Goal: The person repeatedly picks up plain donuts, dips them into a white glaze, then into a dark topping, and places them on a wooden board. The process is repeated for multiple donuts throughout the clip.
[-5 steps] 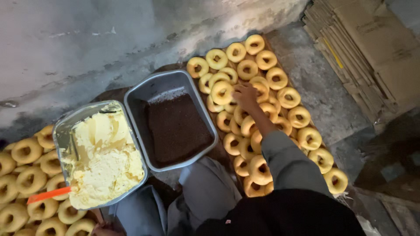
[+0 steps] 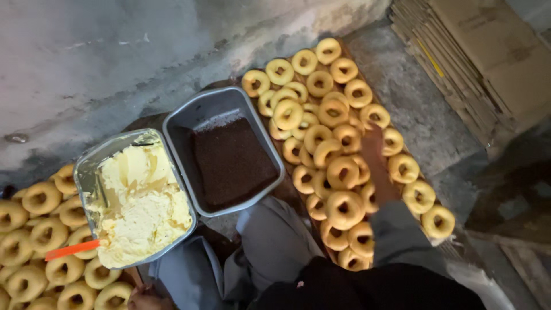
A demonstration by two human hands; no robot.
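Right of centre in the frame, the right hand (image 2: 373, 150) reaches among plain ring doughnuts (image 2: 343, 172), grip impossible to tell, beside a grey tray of dark crumbs (image 2: 232, 161).

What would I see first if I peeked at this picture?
First, the big heap of golden ring pastries on the right, with the right hand reaching among them. In the middle sit two metal trays: one of dark brown crumbs, one of pale yellow cream with an orange handle sticking out. More rings lie at the left.

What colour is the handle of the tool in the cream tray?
The handle is orange, seen best in the head view, sticking out of the cream tray.
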